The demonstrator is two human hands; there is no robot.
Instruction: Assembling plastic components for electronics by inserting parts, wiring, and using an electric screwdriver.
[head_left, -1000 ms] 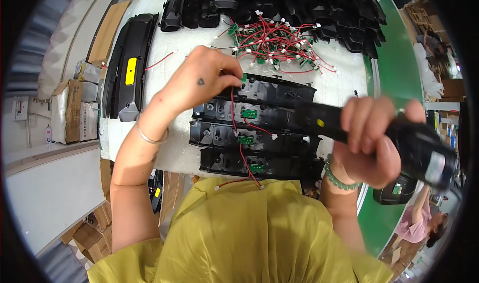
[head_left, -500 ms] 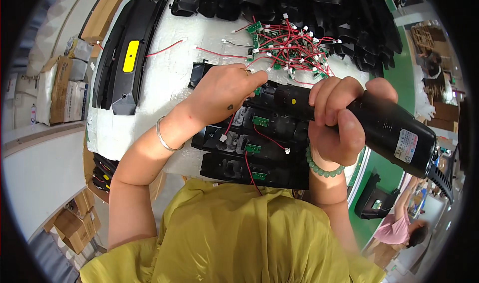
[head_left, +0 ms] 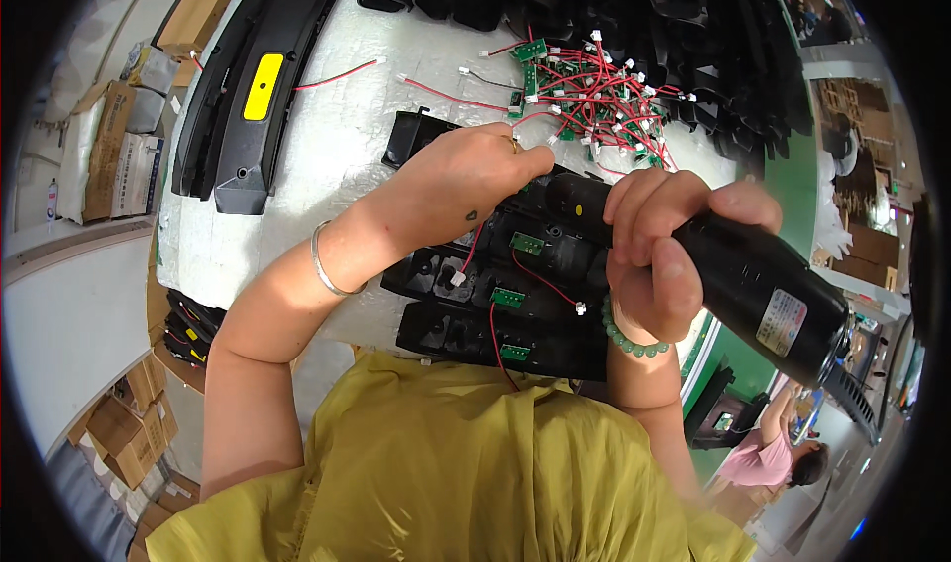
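My right hand (head_left: 656, 250) is wrapped round a black electric screwdriver (head_left: 758, 275) held almost level, its nose pointing left. Beside that nose, the fingers of my left hand (head_left: 458, 184) are pinched together; what they hold, if anything, is hidden. Both hands are over the farthest of several black plastic housings (head_left: 446, 326) lying in a row before me. Small green circuit boards sit in the nearer ones: one board (head_left: 527, 243) just below the screwdriver, another board (head_left: 508, 298) nearer, and a third board (head_left: 514, 352) closest to me. Red wires with white plugs trail from them.
A tangled pile of green boards with red wires (head_left: 599, 102) lies beyond my hands on white foam sheeting (head_left: 342, 136). Black housings (head_left: 634, 7) crowd the far side. At left lies a long housing with a yellow label (head_left: 263, 87). A person in pink (head_left: 763, 458) is at lower right.
The view has shifted slightly. Both hands stay close together over the same housing, and the back end of the screwdriver has dipped a little toward me.
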